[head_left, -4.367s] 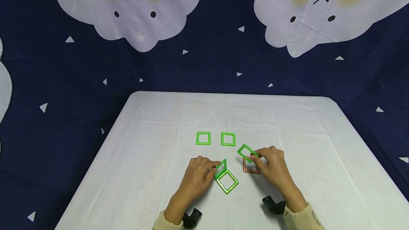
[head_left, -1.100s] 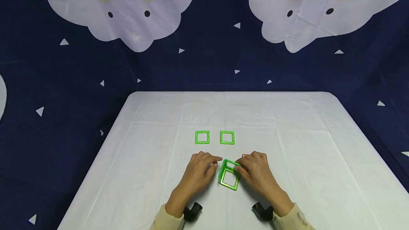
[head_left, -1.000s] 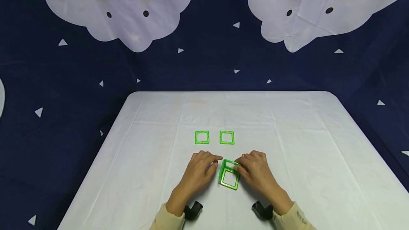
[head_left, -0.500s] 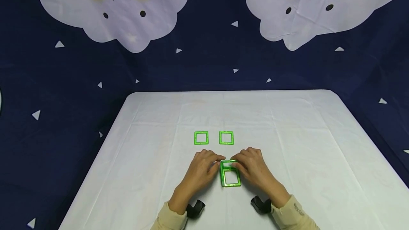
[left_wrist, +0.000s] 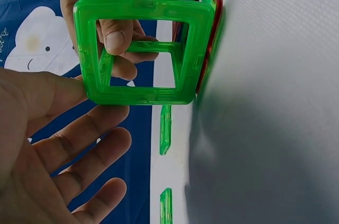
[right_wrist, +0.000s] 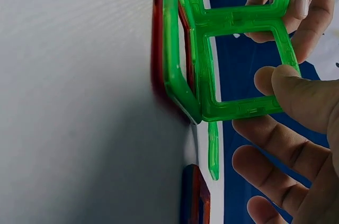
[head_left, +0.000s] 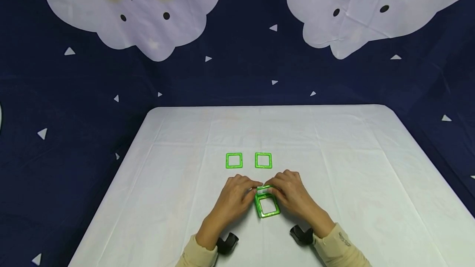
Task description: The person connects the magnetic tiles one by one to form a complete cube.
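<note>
Three green square magnetic tiles are joined at the front middle of the table: a flat base tile (head_left: 271, 214) with two upright ones along its left and far sides. Red shows beneath the base in both wrist views. My left hand (head_left: 233, 195) pinches the edge of the left upright tile (left_wrist: 143, 96) between thumb and index finger, its other fingers spread. My right hand (head_left: 293, 193) pinches the far upright tile (right_wrist: 243, 108) by its outer edge. A separate red-orange tile (right_wrist: 196, 197) lies near my right hand and is hidden beneath it in the head view.
Two loose green tiles, one left (head_left: 234, 167) and one right (head_left: 263, 167), lie flat beyond my hands. The white-covered table (head_left: 178, 168) meets a dark blue cloth backdrop (head_left: 237, 81) with clouds. Black curved pieces sit at the left wrist (head_left: 227, 243) and right wrist (head_left: 301, 235).
My right hand has brought the green tile from over the orange one leftward to the far side of the base. Since then the joined tiles have turned slightly counterclockwise.
</note>
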Available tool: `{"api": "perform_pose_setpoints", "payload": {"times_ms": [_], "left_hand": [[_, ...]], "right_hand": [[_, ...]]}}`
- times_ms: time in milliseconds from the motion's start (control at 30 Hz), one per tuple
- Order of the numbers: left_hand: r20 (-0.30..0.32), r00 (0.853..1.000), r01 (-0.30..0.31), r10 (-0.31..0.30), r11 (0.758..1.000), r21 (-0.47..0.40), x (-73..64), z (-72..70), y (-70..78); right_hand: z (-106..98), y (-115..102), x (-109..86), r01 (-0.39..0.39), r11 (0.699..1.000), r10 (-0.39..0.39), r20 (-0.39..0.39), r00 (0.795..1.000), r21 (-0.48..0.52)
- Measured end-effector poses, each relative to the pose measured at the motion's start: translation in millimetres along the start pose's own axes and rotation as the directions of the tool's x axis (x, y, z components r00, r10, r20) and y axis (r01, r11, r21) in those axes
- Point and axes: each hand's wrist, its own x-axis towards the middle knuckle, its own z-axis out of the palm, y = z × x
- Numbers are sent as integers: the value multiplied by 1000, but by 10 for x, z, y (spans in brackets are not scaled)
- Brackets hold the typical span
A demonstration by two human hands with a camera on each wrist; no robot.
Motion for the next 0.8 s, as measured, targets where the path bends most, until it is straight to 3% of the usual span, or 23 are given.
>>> {"api": "perform_pose_setpoints", "payload": {"times_ms": [167, 400, 800], "left_hand": [[-4, 1000, -4, 4, 1000, 1, -19, -9, 11], [-11, 1000, 3, -3, 1000, 4, -49, -8, 10], [-86, 996, 14, -14, 1000, 6, -169, -18, 12]], "right_hand": [[-19, -4, 10, -26, 1000, 25, 39, 999, 15], [-145, 34, 6, -138, 989, 131, 131, 983, 43], [-342, 238, 78, -241, 970, 235, 114, 965, 37]]}}
